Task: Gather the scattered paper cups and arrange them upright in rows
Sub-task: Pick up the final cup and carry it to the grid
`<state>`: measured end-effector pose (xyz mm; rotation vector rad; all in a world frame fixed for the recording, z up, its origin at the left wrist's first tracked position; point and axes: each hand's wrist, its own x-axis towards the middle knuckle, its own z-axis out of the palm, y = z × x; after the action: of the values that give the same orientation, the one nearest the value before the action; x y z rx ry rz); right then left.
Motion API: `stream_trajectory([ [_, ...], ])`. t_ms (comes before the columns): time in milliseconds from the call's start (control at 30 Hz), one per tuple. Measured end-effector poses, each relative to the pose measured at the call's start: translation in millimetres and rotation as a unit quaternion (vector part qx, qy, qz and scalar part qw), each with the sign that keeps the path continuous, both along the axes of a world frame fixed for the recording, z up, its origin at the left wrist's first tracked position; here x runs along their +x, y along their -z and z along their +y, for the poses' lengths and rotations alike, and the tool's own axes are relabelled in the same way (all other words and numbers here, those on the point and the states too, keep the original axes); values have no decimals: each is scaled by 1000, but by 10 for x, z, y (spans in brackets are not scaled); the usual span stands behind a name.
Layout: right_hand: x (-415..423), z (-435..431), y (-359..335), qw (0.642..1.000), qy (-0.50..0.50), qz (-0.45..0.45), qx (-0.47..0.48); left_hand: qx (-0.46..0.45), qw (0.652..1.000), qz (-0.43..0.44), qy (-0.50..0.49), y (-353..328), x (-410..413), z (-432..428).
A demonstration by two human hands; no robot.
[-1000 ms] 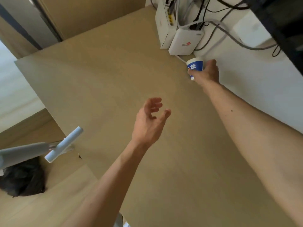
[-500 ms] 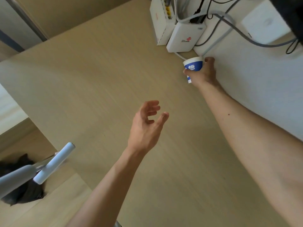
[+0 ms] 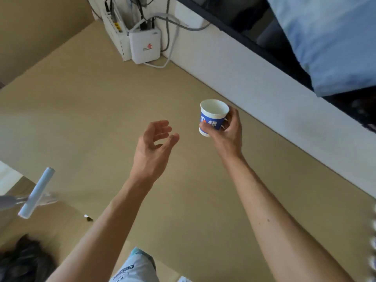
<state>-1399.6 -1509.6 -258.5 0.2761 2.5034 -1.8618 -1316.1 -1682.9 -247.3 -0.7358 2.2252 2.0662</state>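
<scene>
- Paper cup (image 3: 212, 117) stands upright in the right hand (image 3: 227, 137), its open mouth tipped slightly toward the camera and its inside plain white.
- Its wall carries a blue band with white lettering and a small orange mark, and there is a white strip at the base.
- Right fingers (image 3: 229, 121) curl round the far side of the cup and the thumb presses the near side low on the blue band, so the hand grips it firmly.
- Whether the base touches the counter (image 3: 81, 119) cannot be told; the cup is over the tan wood-grain surface, near the white wall panel (image 3: 264, 94).
- Left hand (image 3: 152, 149) hovers just left of the cup, apart from it, with its palm turned toward the cup.
- Left fingers (image 3: 160, 127) are spread and loosely bent, holding nothing.
- Both bare forearms reach in from the lower edge, above a pair of light shorts (image 3: 136, 267).
- At the far end of the counter a white router box (image 3: 145, 46) leans against the wall, touching a taller white box (image 3: 118, 37), with grey and black cables (image 3: 168, 31) running up from them.
- Pale blue bedding (image 3: 329, 37) lies on a dark frame at the upper right.
- A blurred white tube (image 3: 37, 192) and a dark heap (image 3: 24, 261) sit at the lower left.
</scene>
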Motion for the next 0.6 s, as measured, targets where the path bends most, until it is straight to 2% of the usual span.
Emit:
stream_trajectory([
  [333, 1785, 1832, -421, 990, 106, 58, -67, 15, 994, 40, 104, -520, 1280, 1771],
  [600, 3240, 3195, -506, 964, 223, 90, -115, 4, 971, 83, 224, -822, 2234, 3252],
])
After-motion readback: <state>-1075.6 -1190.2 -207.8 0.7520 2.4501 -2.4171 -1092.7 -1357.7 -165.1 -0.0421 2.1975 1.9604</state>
